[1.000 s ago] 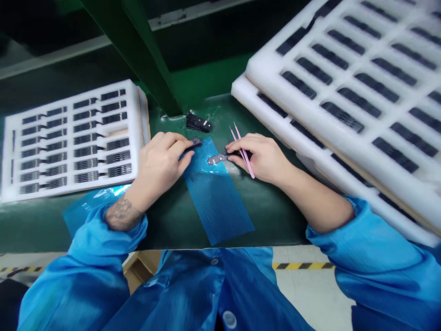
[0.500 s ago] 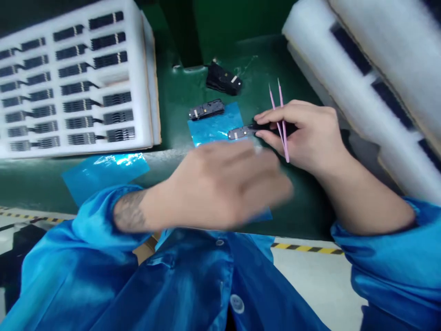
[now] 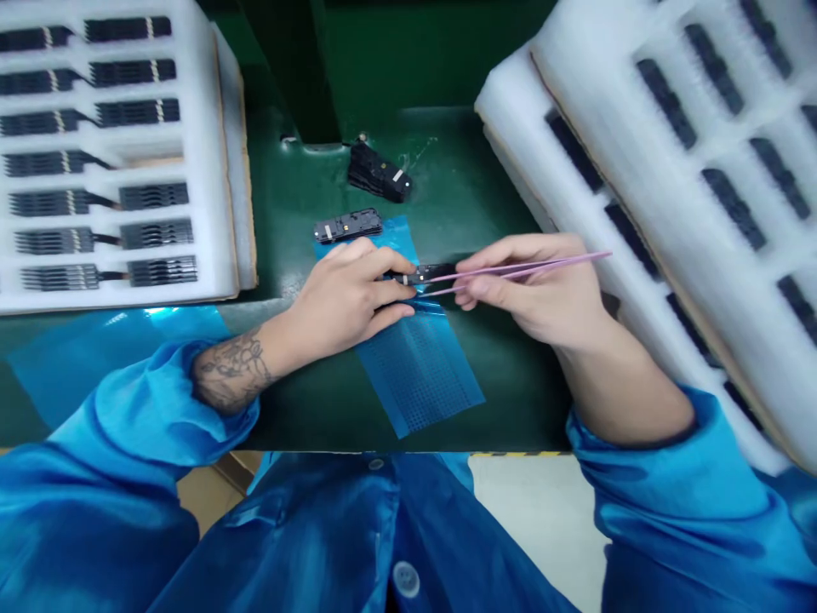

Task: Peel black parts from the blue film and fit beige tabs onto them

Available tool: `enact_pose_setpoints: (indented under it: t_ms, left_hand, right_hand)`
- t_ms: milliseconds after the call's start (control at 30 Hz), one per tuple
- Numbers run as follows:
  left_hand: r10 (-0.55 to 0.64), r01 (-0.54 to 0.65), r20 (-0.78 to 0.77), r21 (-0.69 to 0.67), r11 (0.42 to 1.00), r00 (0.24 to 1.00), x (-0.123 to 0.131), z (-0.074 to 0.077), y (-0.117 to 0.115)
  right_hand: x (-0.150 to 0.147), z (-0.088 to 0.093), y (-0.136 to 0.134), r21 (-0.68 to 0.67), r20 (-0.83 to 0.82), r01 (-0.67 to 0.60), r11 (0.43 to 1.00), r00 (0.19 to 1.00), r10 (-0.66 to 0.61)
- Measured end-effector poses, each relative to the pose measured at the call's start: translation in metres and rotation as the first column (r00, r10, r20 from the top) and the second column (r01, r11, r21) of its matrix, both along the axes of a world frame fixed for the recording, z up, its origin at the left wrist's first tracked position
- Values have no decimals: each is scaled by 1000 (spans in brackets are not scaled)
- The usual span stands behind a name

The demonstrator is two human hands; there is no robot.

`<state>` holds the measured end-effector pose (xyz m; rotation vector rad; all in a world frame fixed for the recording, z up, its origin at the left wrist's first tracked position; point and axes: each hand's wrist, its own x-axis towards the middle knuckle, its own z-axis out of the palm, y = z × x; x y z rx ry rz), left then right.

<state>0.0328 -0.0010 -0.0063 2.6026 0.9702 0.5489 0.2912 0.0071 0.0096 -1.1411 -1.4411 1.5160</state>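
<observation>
The right hand [image 3: 545, 294] is closed on a pair of slim pink metal tweezers [image 3: 552, 263], whose prongs stand slightly apart with their tips at a small flat black component [image 3: 422, 273]. The left hand [image 3: 348, 294] has its fingers a little parted and touching that component's left end; whether its grip is pinched there I cannot tell. The component lies between the two hands, over a rectangular translucent blue plastic film [image 3: 425, 366] on the dark green desk [image 3: 517, 383]. Counted: one pair of tweezers, one component between the hands, two black component stacks [image 3: 379, 174] beyond them, the nearer by the film's far end, and two blue films, the second partly under the left sleeve [image 3: 217, 400]. Half a second ago the left hand was a blur nearer the body, clear of the component, and the tweezers pointed away from the person; now they point leftward.
</observation>
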Motion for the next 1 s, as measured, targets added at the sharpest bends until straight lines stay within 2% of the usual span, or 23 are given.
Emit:
enact_pose_setpoints:
  t_ms: [100, 267, 367, 500, 1000]
  left_hand:
    - [12, -12, 17, 8, 1000, 1000, -1, -3, 1]
    - [27, -27, 41, 16, 999, 999, -1, -4, 2]
    - [36, -36, 38, 2, 999, 999, 0, -4, 2]
    - [34, -35, 49, 13, 999, 998, 1, -4, 2]
    - [38, -38, 60, 0, 999, 997, 1, -5, 3]
  right_hand:
    - [3, 2, 2, -57, 61, -63, 996, 996, 66]
    - [0, 1, 1, 110, 107, -30, 994, 994, 18]
    - [-5, -1, -4, 172, 167, 6, 985, 985, -35]
    - [-9, -4, -7, 229, 208, -16, 973, 978, -33]
    - [-8, -6, -6, 265, 191, -32, 964, 981, -20]
